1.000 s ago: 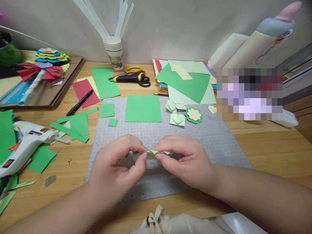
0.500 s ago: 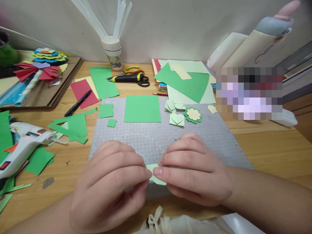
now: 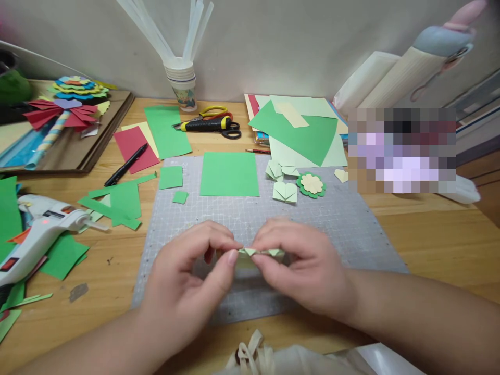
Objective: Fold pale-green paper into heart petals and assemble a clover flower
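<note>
Over the near half of a grey cutting mat (image 3: 187, 291), both hands pinch a small folded piece of pale green paper (image 3: 250, 252). My left hand (image 3: 195, 276) grips its left end between thumb and fingertips. Close beside it, my right hand (image 3: 302, 265) pinches the paper's middle and right part, covering some of it. Small folds stick up along the paper's top edge. Farther back on the mat lie pale green folded paper hearts (image 3: 285, 192), a scalloped green and cream paper flower (image 3: 311, 184) and a green paper square (image 3: 229, 174).
At left lies a white glue gun (image 3: 50, 224) among green scraps (image 3: 121, 200). A black pen (image 3: 125, 164) rests on red paper (image 3: 136, 143). Behind the mat are a utility knife (image 3: 207, 124), scissors (image 3: 232, 130), stacked paper cups (image 3: 183, 91) with clear sticks, and a paper pile (image 3: 300, 130).
Both hands have turned, so the thumbs now face me, and the paper is raised and tilted on edge between them. Before, it lay flatter under the fingers.
</note>
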Demonstrator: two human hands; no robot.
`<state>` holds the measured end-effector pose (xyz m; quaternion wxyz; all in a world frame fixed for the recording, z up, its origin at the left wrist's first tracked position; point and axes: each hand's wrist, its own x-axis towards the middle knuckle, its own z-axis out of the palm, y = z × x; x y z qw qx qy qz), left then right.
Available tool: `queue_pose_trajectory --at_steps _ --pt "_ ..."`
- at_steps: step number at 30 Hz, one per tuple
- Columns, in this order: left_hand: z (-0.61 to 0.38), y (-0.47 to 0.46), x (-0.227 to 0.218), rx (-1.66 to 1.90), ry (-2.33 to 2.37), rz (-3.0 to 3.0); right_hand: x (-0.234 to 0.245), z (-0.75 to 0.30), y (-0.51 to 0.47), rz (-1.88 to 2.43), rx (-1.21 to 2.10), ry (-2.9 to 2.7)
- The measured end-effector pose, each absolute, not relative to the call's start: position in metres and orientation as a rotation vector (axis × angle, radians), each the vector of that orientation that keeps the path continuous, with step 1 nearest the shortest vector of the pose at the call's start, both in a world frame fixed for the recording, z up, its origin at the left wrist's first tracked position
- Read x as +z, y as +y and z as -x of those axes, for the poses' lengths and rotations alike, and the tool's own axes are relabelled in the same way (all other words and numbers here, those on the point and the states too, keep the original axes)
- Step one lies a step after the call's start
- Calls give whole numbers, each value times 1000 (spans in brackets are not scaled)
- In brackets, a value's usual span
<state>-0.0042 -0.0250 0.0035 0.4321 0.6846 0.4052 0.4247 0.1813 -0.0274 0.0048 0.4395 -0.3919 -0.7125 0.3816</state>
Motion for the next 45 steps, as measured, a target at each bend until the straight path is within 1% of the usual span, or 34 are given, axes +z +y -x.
queue_pose_trajectory --at_steps 3,5,8,11,15,22,26,31,37,45 --pt "9 -13 5 947 976 -1342 2 -182 -22 1107 1619 -1305" --pt "12 -6 6 883 890 -1254 1 -182 -18 1069 1931 -1025" --pt "13 -1 10 795 762 -1297 -1 -183 -15 1001 2170 -822" --pt "14 0 14 720 725 -1385 -2 -183 -15 973 2276 -754" --pt "15 -1 16 632 738 -1482 0 -183 -16 991 2296 -814" --pt "10 -1 10 524 856 -1344 2 -180 -17 1109 2129 -1020" --pt "9 2 8 614 979 -1186 -5 -180 -14 1021 2077 -932" --pt "10 2 5 739 1084 -1175 -8 -180 -12 1094 2008 -982" --pt "5 0 5 729 1148 -1234 -5 -179 -16 1138 1944 -1100" --pt "6 -4 3 691 1055 -1275 0 -179 -17 1193 1918 -1184"
